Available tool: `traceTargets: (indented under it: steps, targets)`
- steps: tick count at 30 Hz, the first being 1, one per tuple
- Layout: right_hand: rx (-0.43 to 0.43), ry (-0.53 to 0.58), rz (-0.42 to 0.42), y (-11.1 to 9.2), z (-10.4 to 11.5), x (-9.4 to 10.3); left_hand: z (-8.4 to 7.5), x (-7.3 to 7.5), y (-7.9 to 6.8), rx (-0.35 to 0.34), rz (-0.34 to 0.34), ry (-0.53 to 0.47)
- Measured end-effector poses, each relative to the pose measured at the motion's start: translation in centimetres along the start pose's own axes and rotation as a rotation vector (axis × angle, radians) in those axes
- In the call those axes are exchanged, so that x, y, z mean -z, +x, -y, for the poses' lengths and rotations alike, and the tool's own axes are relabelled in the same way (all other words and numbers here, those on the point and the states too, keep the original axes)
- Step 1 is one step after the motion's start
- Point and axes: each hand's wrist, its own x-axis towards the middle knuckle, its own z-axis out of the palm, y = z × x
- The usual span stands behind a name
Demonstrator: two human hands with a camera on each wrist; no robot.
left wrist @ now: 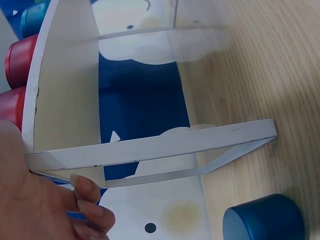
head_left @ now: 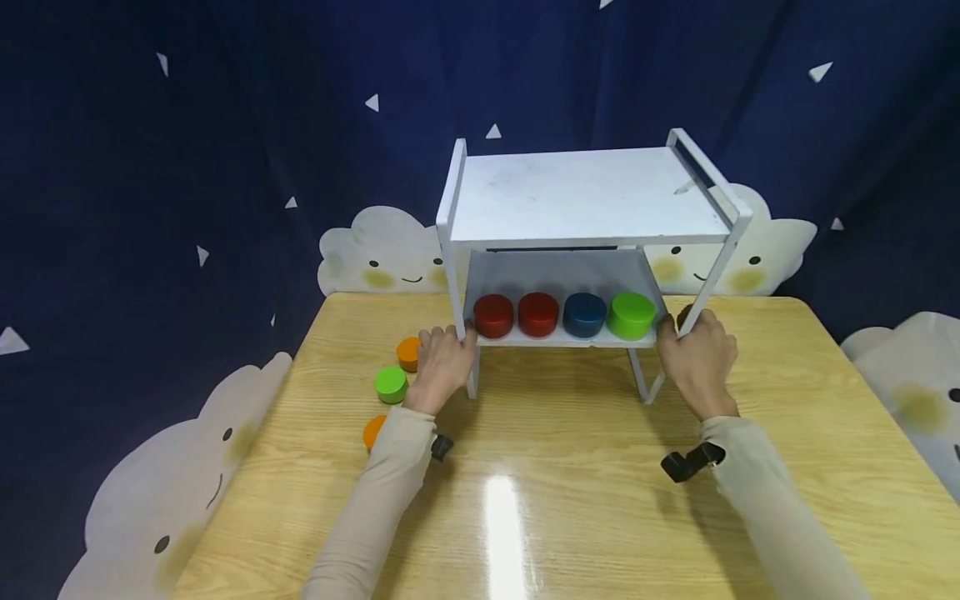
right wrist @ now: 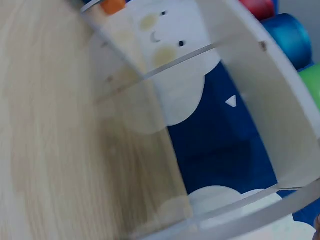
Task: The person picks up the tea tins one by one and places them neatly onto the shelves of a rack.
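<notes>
A white two-tier rack point(head_left: 592, 196) stands between my hands, its lower shelf point(head_left: 555, 341) bearing two red tins point(head_left: 493, 317) point(head_left: 537, 315), a blue tin point(head_left: 584, 316) and a green tin point(head_left: 631, 317) in a row. My left hand point(head_left: 444, 367) grips the rack's left side at the lower shelf; the left wrist view shows its fingers point(left wrist: 92, 212) curled beside the white side frame point(left wrist: 150, 150). On the other side, my right hand point(head_left: 701, 358) holds the right leg at shelf height. Only a sliver of it shows in the blurred right wrist view.
On the wooden table point(head_left: 570, 500), left of the rack, are two orange tins point(head_left: 408, 353) point(head_left: 373, 431) and a green tin point(head_left: 391, 384). A blue tin point(left wrist: 265, 220) shows near the frame's foot. A dark round thing point(head_left: 683, 315) is partly hidden by my right hand. A dark blue curtain point(head_left: 300, 125) hangs behind.
</notes>
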Motion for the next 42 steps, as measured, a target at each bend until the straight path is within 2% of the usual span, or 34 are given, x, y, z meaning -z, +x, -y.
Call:
traceTargets:
  steps: [4,7,14,18,21,24,31,34,37,42]
  targets:
    - [0.1,-0.039,0.021,-0.2,-0.2,-0.4,0.3,0.1,-0.1,0.054,0.019,-0.037]
    - [0.168,-0.042,0.032,0.0,-0.2,-0.6,0.5,0.2,-0.1,0.066,0.022,-0.035]
    - [0.198,-0.027,0.059,0.0,-0.1,-0.5,0.7,0.2,0.0,0.229,0.003,-0.209]
    - [0.211,-0.031,0.068,-0.1,-0.2,-0.3,0.7,0.0,0.0,0.255,0.002,-0.24]
    - [0.218,-0.028,0.069,-0.1,-0.3,-0.3,0.7,-0.1,0.0,0.253,-0.011,-0.255]
    - [0.223,-0.024,0.061,0.0,-0.4,-0.4,0.8,-0.3,-0.1,0.238,-0.053,-0.253]
    - [0.206,0.017,0.048,0.2,-0.4,-0.8,0.7,0.1,-0.7,0.158,-0.249,-0.198]
    - [0.189,0.034,0.048,0.2,-0.5,-0.8,0.5,0.4,-1.1,0.115,-0.299,-0.174]
    - [0.189,0.037,0.039,0.1,-0.8,-0.6,0.2,0.5,-2.0,0.097,-0.314,-0.184]
    - [0.194,0.036,0.024,0.0,-1.4,-0.1,0.2,0.4,-4.3,0.118,-0.274,-0.205]
